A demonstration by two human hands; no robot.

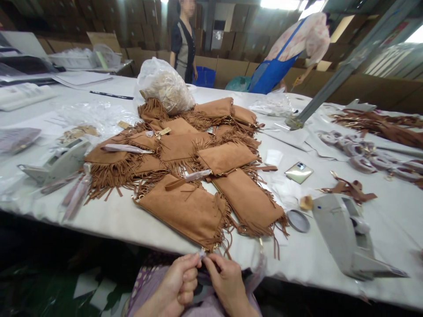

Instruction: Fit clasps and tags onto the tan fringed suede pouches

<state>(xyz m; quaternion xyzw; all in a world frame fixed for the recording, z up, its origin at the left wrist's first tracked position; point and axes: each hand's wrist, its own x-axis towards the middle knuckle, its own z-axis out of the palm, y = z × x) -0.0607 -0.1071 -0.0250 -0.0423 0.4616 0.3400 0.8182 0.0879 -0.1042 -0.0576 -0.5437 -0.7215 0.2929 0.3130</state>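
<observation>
A tan fringed suede bag (181, 207) lies flat at the table's front edge, its near corner pointing toward me. At that corner, below a gold metal fitting, both hands meet on a small whitish piece of wrap (202, 253). My left hand (185, 279) is closed, thumb and forefinger pinching the wrap. Fingertips of my right hand (228, 281) are pinched together against its other side; what exactly lies between them is hidden. A second fringed bag (249, 200) rests just right of the first, and more are heaped behind.
Grey tape dispensers stand left (61, 160) and right (343, 237). A phone (299, 172), a grey tape roll (298, 220) and wrapped straps (366, 152) lie to the right. Behind the heap sits a stuffed plastic bag (165, 86). A slanted metal post (346, 66) rises at right; two people are beyond.
</observation>
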